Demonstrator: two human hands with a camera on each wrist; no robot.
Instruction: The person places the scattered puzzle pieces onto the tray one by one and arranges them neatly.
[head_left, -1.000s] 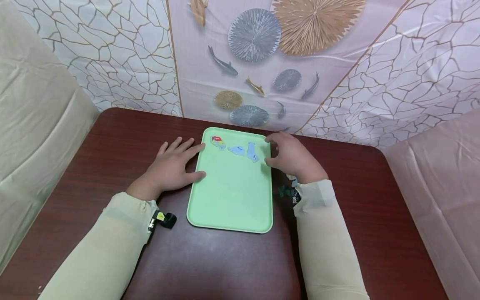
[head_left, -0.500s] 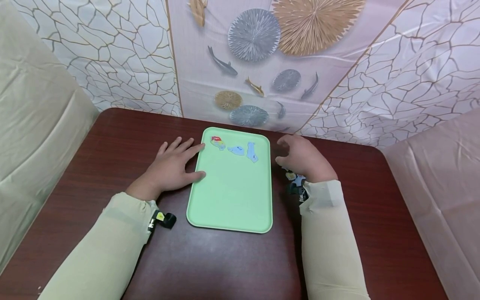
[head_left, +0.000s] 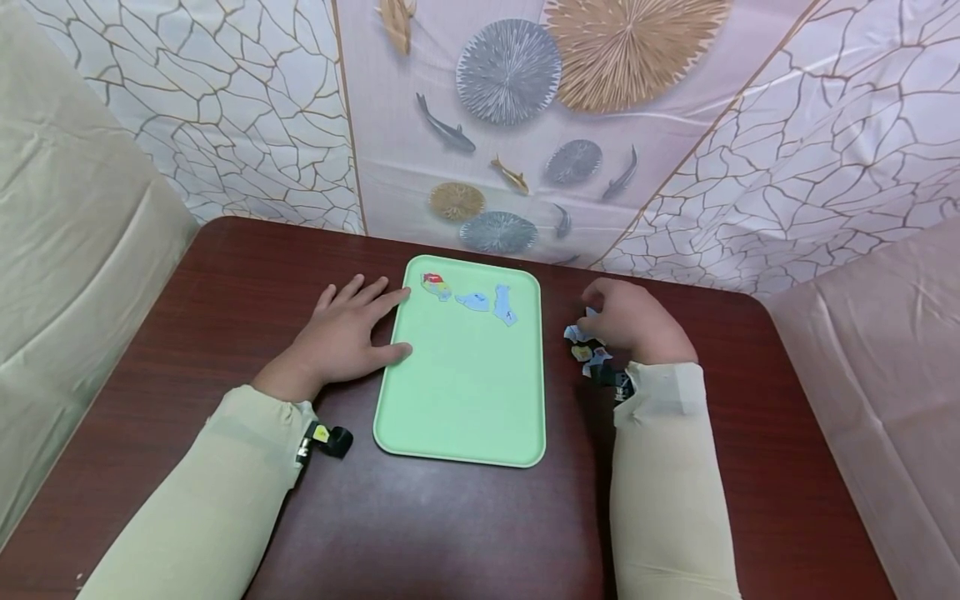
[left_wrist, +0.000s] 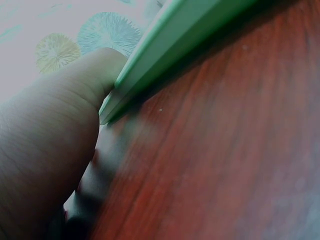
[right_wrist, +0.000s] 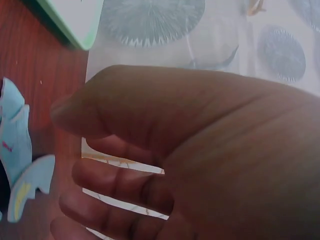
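A light green tray [head_left: 461,383] lies on the table, with a red, yellow and blue puzzle piece [head_left: 435,286] and two pale blue pieces, a middle one [head_left: 472,301] and a right one [head_left: 504,304], in a row near its far end. My left hand [head_left: 333,342] is spread flat, thumb and index fingertip at the tray's left rim. To the right of the tray, my right hand [head_left: 637,321] hovers with loosely bent fingers beside a small heap of puzzle pieces [head_left: 581,353], partly hiding it. In the right wrist view, nothing shows between thumb and fingers; loose pieces [right_wrist: 17,140] lie just left.
The dark red-brown table [head_left: 450,533] ends at a patterned curtain [head_left: 510,133] behind the tray. Pale cloth hangs at both sides. A black wrist camera [head_left: 337,442] sits on the left sleeve, and another [head_left: 622,387] on the right beside the heap.
My right hand has moved right, from over the tray's right edge to the heap of puzzle pieces, uncovering part of it. The left hand and the tray have stayed put.
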